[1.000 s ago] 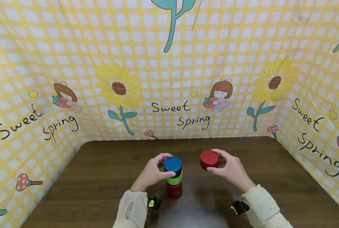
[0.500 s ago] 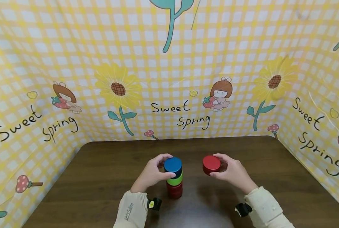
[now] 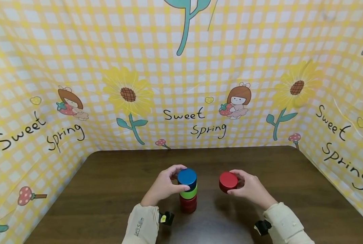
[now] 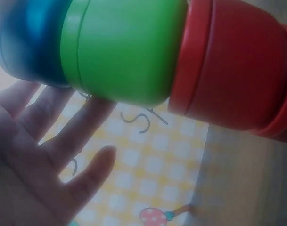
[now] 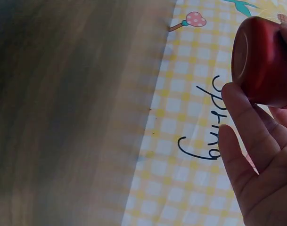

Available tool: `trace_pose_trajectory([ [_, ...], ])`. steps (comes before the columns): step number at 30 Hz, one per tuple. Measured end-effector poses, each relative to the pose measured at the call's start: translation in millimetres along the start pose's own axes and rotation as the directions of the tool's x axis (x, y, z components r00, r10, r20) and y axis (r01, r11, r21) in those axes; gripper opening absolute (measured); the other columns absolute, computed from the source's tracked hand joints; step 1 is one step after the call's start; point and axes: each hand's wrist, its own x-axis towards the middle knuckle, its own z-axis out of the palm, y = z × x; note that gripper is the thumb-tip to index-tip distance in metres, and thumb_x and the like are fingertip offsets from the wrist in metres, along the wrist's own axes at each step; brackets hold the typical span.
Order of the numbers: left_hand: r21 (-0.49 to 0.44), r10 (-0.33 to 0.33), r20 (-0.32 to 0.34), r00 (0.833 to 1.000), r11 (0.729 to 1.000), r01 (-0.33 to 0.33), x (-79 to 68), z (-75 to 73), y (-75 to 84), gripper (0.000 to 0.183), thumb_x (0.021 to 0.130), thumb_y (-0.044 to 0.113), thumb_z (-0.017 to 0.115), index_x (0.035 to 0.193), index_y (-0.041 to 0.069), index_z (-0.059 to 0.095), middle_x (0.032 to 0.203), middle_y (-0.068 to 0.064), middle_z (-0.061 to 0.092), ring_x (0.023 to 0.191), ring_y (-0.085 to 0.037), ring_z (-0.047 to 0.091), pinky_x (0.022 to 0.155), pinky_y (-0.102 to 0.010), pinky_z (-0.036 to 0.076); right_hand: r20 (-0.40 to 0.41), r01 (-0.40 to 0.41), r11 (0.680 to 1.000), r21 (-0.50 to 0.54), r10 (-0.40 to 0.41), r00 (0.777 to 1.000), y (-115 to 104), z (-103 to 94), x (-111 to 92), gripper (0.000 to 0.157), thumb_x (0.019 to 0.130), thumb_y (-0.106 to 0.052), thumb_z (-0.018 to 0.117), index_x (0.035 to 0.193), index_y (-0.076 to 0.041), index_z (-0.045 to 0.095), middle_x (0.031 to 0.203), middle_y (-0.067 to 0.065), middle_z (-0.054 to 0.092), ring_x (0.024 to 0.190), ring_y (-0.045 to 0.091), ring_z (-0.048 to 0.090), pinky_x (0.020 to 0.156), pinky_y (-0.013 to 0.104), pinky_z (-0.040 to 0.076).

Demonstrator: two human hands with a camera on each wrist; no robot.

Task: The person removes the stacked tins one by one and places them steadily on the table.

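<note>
Near the table's middle stands an upright stack of small round lidded tins. On top is a blue tin (image 3: 187,177), with a green tin (image 4: 127,47) under it and red tins (image 3: 189,205) at the bottom. My left hand (image 3: 163,185) grips the blue tin from the left, thumb in front and fingers behind. To the right of the stack, my right hand (image 3: 251,185) holds another red tin (image 3: 228,181) upright by its sides. In the right wrist view its bottom (image 5: 242,54) shows, raised off the table. The palm side of the right hand is partly cut off there.
The dark brown wooden table (image 3: 123,166) has a yellow-and-white checked cloth (image 3: 181,84) hanging behind it and at both sides. A black wrist strap piece (image 3: 167,218) sits at the left cuff, another black piece (image 3: 262,227) at the right cuff.
My right hand has come down and slightly to the right with the red tin. The left hand keeps its hold on the blue tin, and the stack stands as before.
</note>
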Motion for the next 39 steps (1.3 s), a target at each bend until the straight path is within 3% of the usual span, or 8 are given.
trace_pose_trajectory([
  [6,0.005,-0.016,0.002,1.000,1.000,0.016,0.2,-1.0,0.9,0.052,0.079,0.020,0.080,0.124,0.007,0.057,0.111,-0.009,0.062,0.096,-0.026,0.054,0.076,-0.034,0.048,0.057,0.014,1.000,0.020,-0.015,0.998,9.2,1.0,-1.3,0.062,0.071,-0.011,0.084,0.121,0.008,0.054,0.107,0.018,0.065,0.090,0.027,0.066,0.073,0.026,0.052],
  [15,-0.004,-0.016,0.035,0.999,1.000,0.016,-0.4,0.7,1.7,0.052,0.080,0.021,0.079,0.124,0.006,0.057,0.114,-0.010,0.061,0.096,-0.026,0.054,0.075,-0.034,0.051,0.142,-0.058,0.997,0.051,0.050,0.989,22.0,4.2,-4.1,0.063,0.073,-0.013,0.084,0.124,0.006,0.052,0.109,0.014,0.064,0.096,0.026,0.063,0.075,0.027,0.051],
  [29,-0.004,0.000,0.060,0.998,1.000,0.000,1.9,-1.4,5.1,0.053,0.080,0.022,0.079,0.126,0.005,0.056,0.113,-0.011,0.061,0.095,-0.026,0.055,0.075,-0.034,0.052,0.239,-0.096,0.994,0.047,0.082,0.968,29.5,7.2,2.4,0.064,0.071,-0.012,0.085,0.124,0.005,0.052,0.111,0.014,0.064,0.098,0.026,0.060,0.077,0.035,0.050],
  [39,0.000,0.014,0.045,0.999,1.000,-0.014,-0.7,-3.2,5.2,0.053,0.081,0.020,0.079,0.125,0.004,0.056,0.112,-0.010,0.062,0.095,-0.025,0.056,0.075,-0.032,0.051,0.309,-0.075,0.994,0.079,0.047,0.950,33.6,11.3,7.4,0.063,0.072,-0.008,0.083,0.124,0.006,0.051,0.115,0.014,0.062,0.101,0.027,0.058,0.077,0.030,0.048],
])
